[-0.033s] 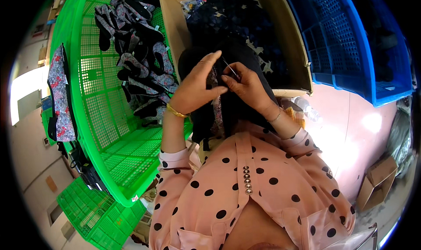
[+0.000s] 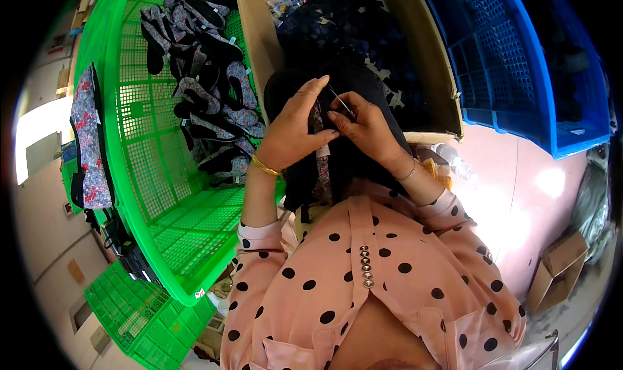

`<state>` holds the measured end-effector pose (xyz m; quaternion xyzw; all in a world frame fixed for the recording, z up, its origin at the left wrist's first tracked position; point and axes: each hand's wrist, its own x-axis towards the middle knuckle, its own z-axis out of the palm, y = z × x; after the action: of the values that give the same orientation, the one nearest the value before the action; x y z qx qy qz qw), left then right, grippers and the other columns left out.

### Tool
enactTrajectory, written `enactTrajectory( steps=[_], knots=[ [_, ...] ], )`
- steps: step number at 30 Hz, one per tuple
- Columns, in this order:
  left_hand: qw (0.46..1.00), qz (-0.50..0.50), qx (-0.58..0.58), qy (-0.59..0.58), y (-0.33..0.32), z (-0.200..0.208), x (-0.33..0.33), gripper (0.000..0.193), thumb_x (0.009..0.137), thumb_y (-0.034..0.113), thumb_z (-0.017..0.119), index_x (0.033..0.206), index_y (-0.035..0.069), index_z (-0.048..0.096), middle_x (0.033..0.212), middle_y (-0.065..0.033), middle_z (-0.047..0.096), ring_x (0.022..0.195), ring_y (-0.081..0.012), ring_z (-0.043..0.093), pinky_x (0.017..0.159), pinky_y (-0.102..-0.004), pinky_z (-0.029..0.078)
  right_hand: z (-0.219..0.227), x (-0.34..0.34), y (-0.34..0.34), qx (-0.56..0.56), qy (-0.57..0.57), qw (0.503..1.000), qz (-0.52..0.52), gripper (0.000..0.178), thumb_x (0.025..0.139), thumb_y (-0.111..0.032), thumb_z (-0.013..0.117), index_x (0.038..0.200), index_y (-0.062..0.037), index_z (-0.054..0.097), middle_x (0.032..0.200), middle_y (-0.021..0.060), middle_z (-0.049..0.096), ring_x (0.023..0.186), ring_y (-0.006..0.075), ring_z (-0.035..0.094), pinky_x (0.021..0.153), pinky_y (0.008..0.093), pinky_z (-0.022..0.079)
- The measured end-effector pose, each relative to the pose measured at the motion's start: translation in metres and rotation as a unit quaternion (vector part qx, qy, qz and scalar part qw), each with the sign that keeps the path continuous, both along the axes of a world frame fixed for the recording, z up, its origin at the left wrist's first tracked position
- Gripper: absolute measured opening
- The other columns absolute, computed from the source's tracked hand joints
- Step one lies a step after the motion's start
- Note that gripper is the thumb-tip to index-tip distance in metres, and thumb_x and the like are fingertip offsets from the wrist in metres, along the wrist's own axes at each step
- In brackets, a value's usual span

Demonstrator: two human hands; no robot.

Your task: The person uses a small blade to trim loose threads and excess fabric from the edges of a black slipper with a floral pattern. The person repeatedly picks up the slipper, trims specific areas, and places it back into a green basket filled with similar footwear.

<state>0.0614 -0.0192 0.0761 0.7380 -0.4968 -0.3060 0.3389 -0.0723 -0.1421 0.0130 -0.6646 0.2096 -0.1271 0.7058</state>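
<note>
My left hand (image 2: 293, 127) is around a narrow flowered, black-edged fabric piece (image 2: 322, 166) above my lap. Its index finger points up along the piece, its thumb crosses over the cloth, and the other fingers are hidden. Close on the right, my right hand (image 2: 368, 129) is closed on a slim metal tool (image 2: 340, 99). The tool's thin tip slants up and left toward the cloth; its exact kind is hard to make out. Dark trousers (image 2: 373, 91) lie behind both hands and blend with the black parts of the cloth.
A green plastic crate (image 2: 146, 143) at left holds several flowered black pieces (image 2: 195, 101); another flowered piece (image 2: 93, 140) hangs over its outer rim. Ahead, a cardboard box (image 2: 431, 59) contains dark scraps. A blue crate (image 2: 500, 65) stands at right, near a small carton (image 2: 559, 269).
Almost nothing differs. My left hand and wrist have shifted very slightly, and a pale patch on the cloth below the thumb shows more. The right hand stays put with the tool.
</note>
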Motion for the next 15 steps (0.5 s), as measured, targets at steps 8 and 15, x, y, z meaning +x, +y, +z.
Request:
enactTrajectory(
  steps=[8, 15],
  knots=[
    [0.999, 0.031, -0.023, 0.001, 0.011, -0.009, -0.004, 0.081, 0.075, 0.014, 0.079, 0.144, 0.004, 0.038, 0.146, -0.0133, 0.043, 0.137, -0.0262, 0.04, 0.113, -0.0355, 0.031, 0.027, -0.001, -0.02, 0.426, -0.117, 0.896, 0.047, 0.008, 0.096, -0.014, 0.056, 0.09, -0.0101, 0.052, 0.061, -0.0073, 0.036, 0.048, 0.0023, 0.028, 0.044, 0.0202, 0.018],
    [0.994, 0.051, -0.02, -0.093, 0.015, -0.001, -0.011, 0.063, 0.074, 0.012, 0.078, 0.132, 0.01, 0.053, 0.145, -0.0138, 0.044, 0.132, -0.032, 0.043, 0.109, -0.0388, 0.036, 0.037, -0.027, -0.05, 0.361, -0.128, 0.923, -0.041, 0.015, 0.098, -0.014, 0.052, 0.085, -0.0096, 0.045, 0.061, -0.0064, 0.034, 0.049, 0.0032, 0.026, 0.043, 0.0198, 0.02]
  ],
)
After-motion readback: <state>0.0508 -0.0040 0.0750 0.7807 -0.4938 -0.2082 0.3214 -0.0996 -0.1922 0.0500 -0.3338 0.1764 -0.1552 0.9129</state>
